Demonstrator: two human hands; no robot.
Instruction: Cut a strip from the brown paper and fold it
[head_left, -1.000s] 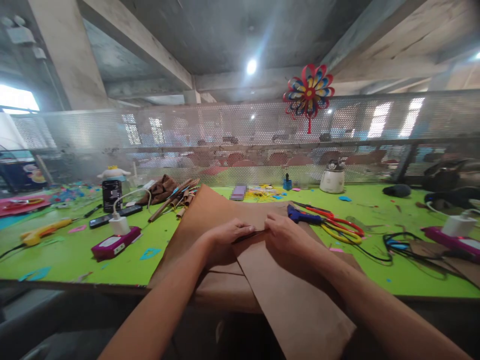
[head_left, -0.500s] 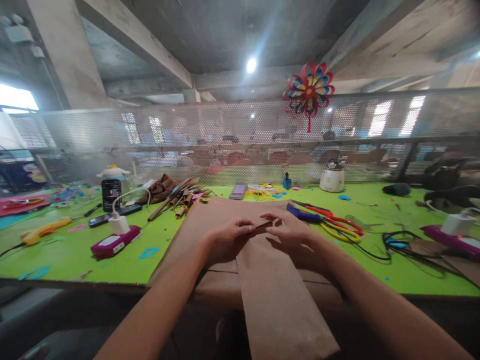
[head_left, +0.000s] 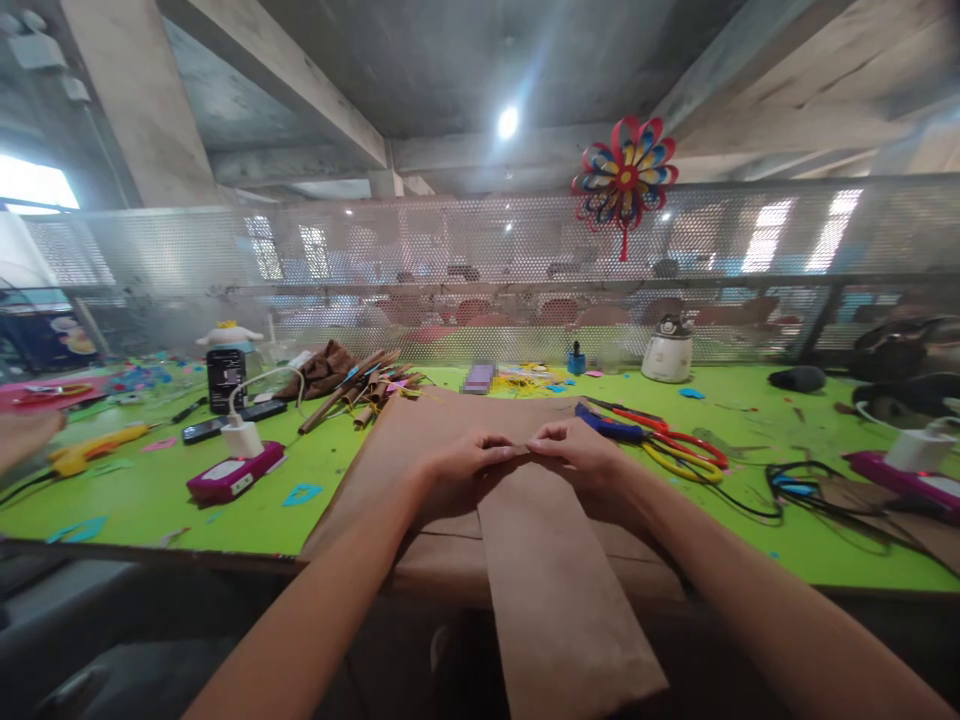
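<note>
A long strip of brown paper (head_left: 562,590) runs from my fingers down over the table's front edge. My left hand (head_left: 476,460) pinches its far end on the left side. On the right side of that end, my right hand (head_left: 574,445) pinches it too, fingers and thumb pressed together. Between the hands the edge looks narrowly folded or rolled. Under both hands lies a large brown paper sheet (head_left: 427,425) on the table. Scissors with red handles (head_left: 694,445) and a tool with yellow handles (head_left: 682,465) lie just right of my right hand.
Rolled brown paper pieces (head_left: 360,385) lie at the back left. Nearer are a purple power strip (head_left: 236,475), a phone (head_left: 226,380) and a yellow glue gun (head_left: 97,448). Another person's hand (head_left: 30,435) shows at the far left. A white jug (head_left: 667,350) stands behind, black cables (head_left: 795,500) right.
The dark folded edge between my hands has turned down, and both hands now pinch the strip's end closer together. Another person's hand has come in at the left.
</note>
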